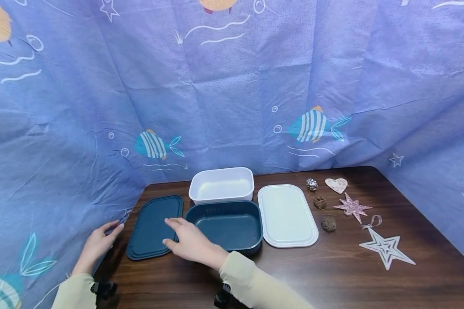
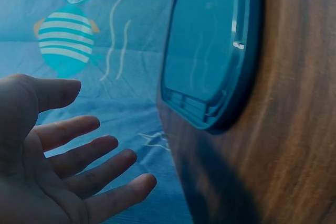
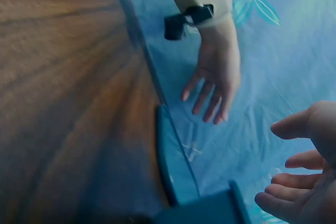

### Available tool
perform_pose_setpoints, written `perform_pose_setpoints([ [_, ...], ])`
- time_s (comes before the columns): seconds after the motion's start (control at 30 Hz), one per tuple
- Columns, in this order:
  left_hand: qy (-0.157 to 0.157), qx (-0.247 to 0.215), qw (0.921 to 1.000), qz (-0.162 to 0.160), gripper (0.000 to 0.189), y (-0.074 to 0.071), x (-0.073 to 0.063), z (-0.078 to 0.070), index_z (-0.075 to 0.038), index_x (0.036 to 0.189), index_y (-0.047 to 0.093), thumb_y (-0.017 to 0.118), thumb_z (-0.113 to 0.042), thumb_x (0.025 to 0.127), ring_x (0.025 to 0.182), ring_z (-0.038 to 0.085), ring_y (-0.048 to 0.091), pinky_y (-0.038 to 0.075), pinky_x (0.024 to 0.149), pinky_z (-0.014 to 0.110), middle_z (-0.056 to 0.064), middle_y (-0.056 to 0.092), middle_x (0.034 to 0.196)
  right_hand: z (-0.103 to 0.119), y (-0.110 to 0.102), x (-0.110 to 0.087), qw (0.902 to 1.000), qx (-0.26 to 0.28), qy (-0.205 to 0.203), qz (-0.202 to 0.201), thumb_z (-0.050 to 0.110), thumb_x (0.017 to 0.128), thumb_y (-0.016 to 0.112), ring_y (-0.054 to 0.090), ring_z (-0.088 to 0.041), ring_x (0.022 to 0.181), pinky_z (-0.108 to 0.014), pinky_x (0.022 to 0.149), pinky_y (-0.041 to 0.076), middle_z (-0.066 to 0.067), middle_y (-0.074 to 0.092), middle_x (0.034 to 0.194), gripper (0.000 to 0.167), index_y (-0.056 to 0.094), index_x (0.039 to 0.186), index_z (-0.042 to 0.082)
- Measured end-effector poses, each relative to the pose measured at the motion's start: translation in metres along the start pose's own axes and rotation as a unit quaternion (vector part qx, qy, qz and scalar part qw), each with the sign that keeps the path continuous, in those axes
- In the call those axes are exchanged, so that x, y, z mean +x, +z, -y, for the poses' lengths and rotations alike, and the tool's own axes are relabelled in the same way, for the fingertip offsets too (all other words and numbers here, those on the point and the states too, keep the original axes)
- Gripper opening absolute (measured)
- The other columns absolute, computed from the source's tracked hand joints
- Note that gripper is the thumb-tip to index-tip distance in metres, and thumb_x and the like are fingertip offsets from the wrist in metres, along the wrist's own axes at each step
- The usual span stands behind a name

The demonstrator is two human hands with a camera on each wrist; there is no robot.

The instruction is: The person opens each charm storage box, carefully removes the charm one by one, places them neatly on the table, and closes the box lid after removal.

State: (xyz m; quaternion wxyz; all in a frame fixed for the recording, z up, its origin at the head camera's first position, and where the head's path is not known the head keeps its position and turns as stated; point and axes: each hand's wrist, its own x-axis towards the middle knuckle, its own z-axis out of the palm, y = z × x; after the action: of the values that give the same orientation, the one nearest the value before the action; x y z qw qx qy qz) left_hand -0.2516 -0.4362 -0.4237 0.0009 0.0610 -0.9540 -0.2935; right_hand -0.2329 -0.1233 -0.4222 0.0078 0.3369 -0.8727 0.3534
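A dark blue lid (image 1: 154, 227) lies flat at the left end of the table, between the two hands. The left hand (image 1: 98, 244) hovers beside the lid's left edge, its fingers spread and holding nothing, as the left wrist view also shows. Over the lid's right side hangs the right hand (image 1: 191, 240), fingers loosely extended with nothing in them. Just right of the lid stands a dark blue container (image 1: 230, 229), its near left part hidden by the right hand and forearm. In the right wrist view both hands appear apart from the lid.
Behind the dark container stands a white container (image 1: 221, 184); a white lid (image 1: 288, 214) lies to its right. Farther right are pine cones (image 1: 328, 223), a heart ornament (image 1: 337, 185), a pink star (image 1: 353, 207) and a white star (image 1: 387, 248). A fish-patterned cloth (image 1: 232, 98) hangs behind the table.
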Motion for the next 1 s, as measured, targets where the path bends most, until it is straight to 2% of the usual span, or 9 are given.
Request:
perform_pose_setpoints([
  [0.03, -0.004, -0.008, 1.0000, 0.003, 0.074, 0.003, 0.000, 0.001, 0.016, 0.145, 0.038, 0.042, -0.047, 0.107, 0.101, 0.044, 0.066, 0.055, 0.083, 0.051, 0.043, 0.042, 0.141, 0.001, 0.003, -0.001, 1.0000, 0.003, 0.000, 0.005, 0.035, 0.103, 0.059, 0.047, -0.014, 0.137, -0.031, 0.104, 0.047, -0.003, 0.044, 0.155, 0.058, 0.041, 0.156, 0.016],
  [0.13, -0.016, -0.024, 0.9995, 0.009, 0.076, 0.009, 0.003, 0.002, 0.017, 0.146, 0.036, 0.042, -0.048, 0.106, 0.111, 0.048, 0.061, 0.058, 0.081, 0.047, 0.043, 0.035, 0.145, 0.002, 0.012, -0.003, 0.9998, 0.011, 0.001, 0.017, 0.035, 0.103, 0.059, 0.046, -0.012, 0.138, -0.030, 0.104, 0.046, -0.001, 0.043, 0.156, 0.059, 0.040, 0.156, 0.016],
  [0.23, -0.025, -0.038, 0.9988, 0.019, 0.077, 0.014, 0.005, 0.003, 0.017, 0.147, 0.033, 0.041, -0.048, 0.107, 0.121, 0.052, 0.053, 0.057, 0.083, 0.047, 0.044, 0.030, 0.147, 0.004, 0.019, -0.004, 0.9995, 0.014, -0.001, 0.028, 0.035, 0.103, 0.059, 0.044, -0.011, 0.139, -0.028, 0.105, 0.045, 0.000, 0.042, 0.156, 0.060, 0.040, 0.156, 0.016],
  [0.3, -0.031, -0.048, 0.9981, 0.024, 0.077, 0.015, 0.006, 0.003, 0.017, 0.148, 0.031, 0.042, -0.047, 0.107, 0.121, 0.053, 0.053, 0.057, 0.084, 0.048, 0.043, 0.028, 0.148, 0.005, 0.024, -0.005, 0.9992, 0.011, -0.001, 0.039, 0.036, 0.103, 0.059, 0.043, -0.011, 0.139, -0.028, 0.105, 0.045, 0.000, 0.042, 0.156, 0.060, 0.040, 0.156, 0.015],
  [0.47, -0.048, -0.082, 0.9946, 0.042, 0.078, 0.019, 0.008, 0.004, 0.015, 0.151, 0.026, 0.042, -0.047, 0.106, 0.126, 0.053, 0.049, 0.058, 0.084, 0.045, 0.042, 0.027, 0.150, 0.010, 0.035, -0.005, 0.9960, -0.003, 0.006, 0.089, 0.038, 0.103, 0.058, 0.038, -0.012, 0.143, -0.029, 0.108, 0.042, 0.000, 0.036, 0.160, 0.063, 0.036, 0.158, 0.015],
  [0.67, -0.061, -0.110, 0.9903, 0.060, 0.077, 0.022, 0.014, 0.004, 0.014, 0.152, 0.022, 0.042, -0.045, 0.107, 0.132, 0.054, 0.041, 0.058, 0.084, 0.044, 0.041, 0.024, 0.151, 0.009, 0.050, -0.004, 0.9884, -0.024, 0.025, 0.148, 0.041, 0.102, 0.058, 0.026, -0.014, 0.149, -0.031, 0.115, 0.034, -0.006, 0.026, 0.164, 0.070, 0.031, 0.159, 0.010],
  [0.87, -0.062, -0.120, 0.9887, 0.065, 0.079, 0.028, 0.019, 0.007, 0.015, 0.152, 0.023, 0.043, -0.047, 0.106, 0.130, 0.053, 0.044, 0.058, 0.084, 0.044, 0.041, 0.027, 0.149, 0.003, 0.059, -0.006, 0.9738, -0.015, 0.062, 0.218, 0.046, 0.100, 0.059, 0.009, -0.022, 0.154, -0.029, 0.118, 0.026, -0.011, 0.012, 0.167, 0.080, 0.021, 0.162, 0.011],
  [1.0, -0.064, -0.123, 0.9883, 0.064, 0.079, 0.030, 0.020, 0.006, 0.015, 0.151, 0.025, 0.044, -0.047, 0.106, 0.128, 0.052, 0.047, 0.058, 0.084, 0.044, 0.042, 0.033, 0.145, 0.002, 0.061, -0.006, 0.9692, -0.021, 0.074, 0.234, 0.046, 0.100, 0.060, 0.004, -0.024, 0.154, -0.028, 0.117, 0.026, -0.010, 0.006, 0.168, 0.082, 0.020, 0.162, 0.011],
])
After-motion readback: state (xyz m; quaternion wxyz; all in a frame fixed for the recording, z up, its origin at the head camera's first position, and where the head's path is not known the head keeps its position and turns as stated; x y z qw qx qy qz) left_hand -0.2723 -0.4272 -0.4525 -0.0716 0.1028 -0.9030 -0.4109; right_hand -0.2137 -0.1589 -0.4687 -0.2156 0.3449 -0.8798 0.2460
